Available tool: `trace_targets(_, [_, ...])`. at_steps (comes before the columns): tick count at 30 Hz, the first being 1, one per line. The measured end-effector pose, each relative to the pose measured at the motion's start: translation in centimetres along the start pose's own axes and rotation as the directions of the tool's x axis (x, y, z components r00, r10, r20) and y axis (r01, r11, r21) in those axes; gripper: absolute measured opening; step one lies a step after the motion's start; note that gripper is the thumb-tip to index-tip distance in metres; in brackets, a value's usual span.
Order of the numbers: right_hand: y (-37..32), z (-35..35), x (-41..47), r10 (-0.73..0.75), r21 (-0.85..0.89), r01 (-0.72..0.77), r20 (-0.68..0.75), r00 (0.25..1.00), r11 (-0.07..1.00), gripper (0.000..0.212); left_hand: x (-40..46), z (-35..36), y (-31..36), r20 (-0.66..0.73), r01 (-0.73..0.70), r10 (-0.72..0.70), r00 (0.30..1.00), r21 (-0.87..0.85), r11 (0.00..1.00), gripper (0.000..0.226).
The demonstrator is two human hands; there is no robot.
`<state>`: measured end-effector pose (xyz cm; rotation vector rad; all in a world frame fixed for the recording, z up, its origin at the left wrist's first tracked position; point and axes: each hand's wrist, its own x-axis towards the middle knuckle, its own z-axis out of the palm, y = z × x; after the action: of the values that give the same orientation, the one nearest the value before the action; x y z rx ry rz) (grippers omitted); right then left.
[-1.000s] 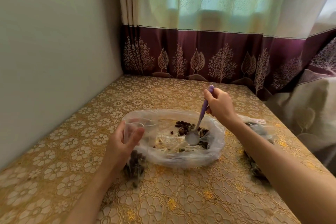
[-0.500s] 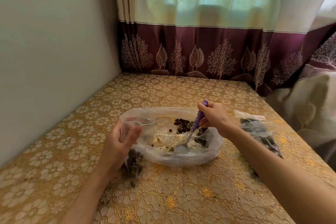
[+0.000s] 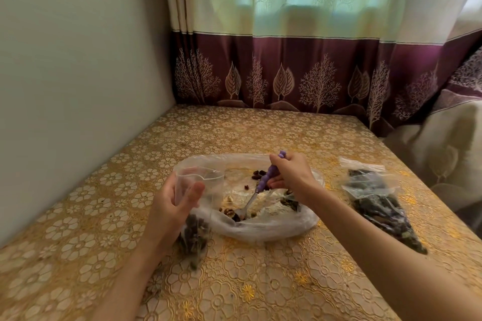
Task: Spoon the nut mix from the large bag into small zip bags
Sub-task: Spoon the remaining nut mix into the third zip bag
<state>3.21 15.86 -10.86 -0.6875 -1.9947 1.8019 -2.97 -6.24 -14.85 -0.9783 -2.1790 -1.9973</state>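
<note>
Head view: left hand [image 3: 173, 206] grips small zip bag [image 3: 194, 206], mouth held open, dark nuts pooled low. Right hand [image 3: 292, 173] pinches purple-handled spoon [image 3: 257, 191], bowl down among nut mix [image 3: 232, 212] inside large bag [image 3: 260, 221]. I see large bag clear, crumpled, nearly emptied, mid-table. Filled zip bag [image 3: 378, 203] lies near right edge of table [image 3: 234, 281].

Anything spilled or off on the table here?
Nothing stands out. The nut mix stays inside the large clear plastic bag; the filled small zip bag lies on its side at right, apparently without loose nuts around it.
</note>
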Motion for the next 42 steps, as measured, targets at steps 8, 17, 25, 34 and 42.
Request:
trace_targets(8, [-1.1,-1.3,0.0,0.044,0.163,-0.036,-0.048,0.998,0.986,0.034,0.0,0.0,-0.2,0.008,-0.002,0.002,1.0,0.006,1.0,0.083])
trace_targets(17, [-4.6,-1.4,1.0,-0.071,0.276,0.118,-0.175,0.982,0.954,0.037,0.0,0.0,0.0,-0.002,-0.002,0.002,1.0,-0.011,1.0,0.082])
trace_targets(25, [-8.4,0.6,0.2,-0.243,0.206,0.263,-0.117,0.963,0.942,0.038,-0.1,0.1,0.2,-0.006,0.018,-0.018,1.0,-0.02,1.0,0.076])
trace_targets(34, [-9.1,4.2,-2.2,-0.655,-0.021,0.656,0.027,0.755,0.755,0.022,-0.1,0.2,0.3,-0.012,0.032,-0.033,0.999,-0.027,0.999,0.078])
trace_targets(42, [-8.8,3.3,-2.2,-0.694,0.034,0.695,-0.038,0.719,0.718,0.021,-0.2,0.2,0.6,-0.015,0.026,-0.028,1.0,-0.071,0.997,0.084])
